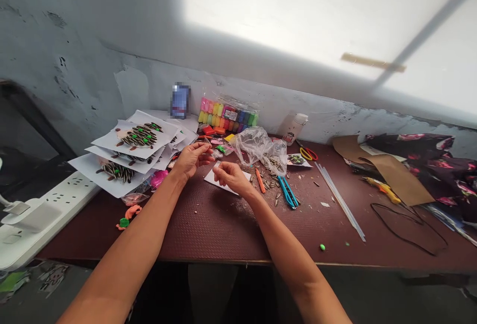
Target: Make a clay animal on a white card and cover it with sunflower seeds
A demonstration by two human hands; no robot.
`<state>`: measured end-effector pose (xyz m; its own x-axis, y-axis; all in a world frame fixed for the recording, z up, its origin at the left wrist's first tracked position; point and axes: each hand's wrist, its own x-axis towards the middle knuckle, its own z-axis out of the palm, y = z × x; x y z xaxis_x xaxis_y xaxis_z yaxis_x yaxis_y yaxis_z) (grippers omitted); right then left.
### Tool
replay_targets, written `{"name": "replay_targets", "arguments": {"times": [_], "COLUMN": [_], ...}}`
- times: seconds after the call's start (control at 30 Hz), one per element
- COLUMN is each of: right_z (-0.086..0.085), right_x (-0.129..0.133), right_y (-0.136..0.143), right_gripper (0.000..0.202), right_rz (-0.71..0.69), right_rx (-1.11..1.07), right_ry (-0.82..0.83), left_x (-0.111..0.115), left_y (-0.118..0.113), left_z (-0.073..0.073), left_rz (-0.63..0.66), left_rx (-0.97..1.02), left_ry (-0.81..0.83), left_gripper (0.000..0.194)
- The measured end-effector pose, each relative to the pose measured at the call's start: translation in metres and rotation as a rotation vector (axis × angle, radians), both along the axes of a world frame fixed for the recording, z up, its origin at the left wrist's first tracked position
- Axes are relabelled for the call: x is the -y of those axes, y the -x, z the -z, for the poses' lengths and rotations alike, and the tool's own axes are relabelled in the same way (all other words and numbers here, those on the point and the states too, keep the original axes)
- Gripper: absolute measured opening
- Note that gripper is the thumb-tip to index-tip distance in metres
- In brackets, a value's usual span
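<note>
My left hand (193, 159) is raised over the table with thumb and fingertips pinched together; what they hold, if anything, is too small to make out. Close beside it, my right hand (233, 177) has its fingers curled in, and whatever lies between them is hidden. A small white card (230, 188) lies beneath my right hand, partly covered by it. Striped sunflower seeds (267, 180) are scattered to the right, around an orange pen-like stick (260, 181) and a blue utility knife (286, 193). A clear plastic bag (257, 145) with more seeds sits behind them.
Stacked seed-decorated sheets (138, 137) and a power strip (48, 214) occupy the left. Packs of coloured clay (227, 115) and a white bottle (295, 129) stand by the wall. Scissors (308, 153), clear glue sticks (341, 202) and a yellow glue gun (387, 191) lie rightward.
</note>
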<state>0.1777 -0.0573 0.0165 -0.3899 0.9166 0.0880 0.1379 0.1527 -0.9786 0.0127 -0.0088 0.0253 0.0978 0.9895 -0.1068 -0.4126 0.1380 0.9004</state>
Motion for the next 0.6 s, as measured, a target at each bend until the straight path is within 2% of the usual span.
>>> {"name": "replay_targets", "arguments": {"times": [0.17, 0.27, 0.37, 0.6], "right_z": [-0.002, -0.005, -0.007, -0.005], "right_x": [0.008, 0.010, 0.010, 0.014], "right_y": [0.006, 0.006, 0.004, 0.008], "right_gripper": [0.044, 0.042, 0.042, 0.028], "right_rz": [-0.197, -0.158, -0.091, -0.145], "right_rx": [0.021, 0.039, 0.083, 0.092], "right_ry": [0.066, 0.087, 0.036, 0.010], "left_x": [-0.002, -0.003, -0.004, -0.005], "left_y": [-0.001, 0.000, 0.000, 0.000], "left_z": [0.004, 0.008, 0.011, 0.012], "left_rz": [0.000, 0.017, 0.053, 0.074], "left_rx": [0.016, 0.009, -0.013, -0.022], "left_ry": [-0.024, -0.058, -0.078, -0.070], "left_gripper": [0.026, 0.032, 0.038, 0.038]}}
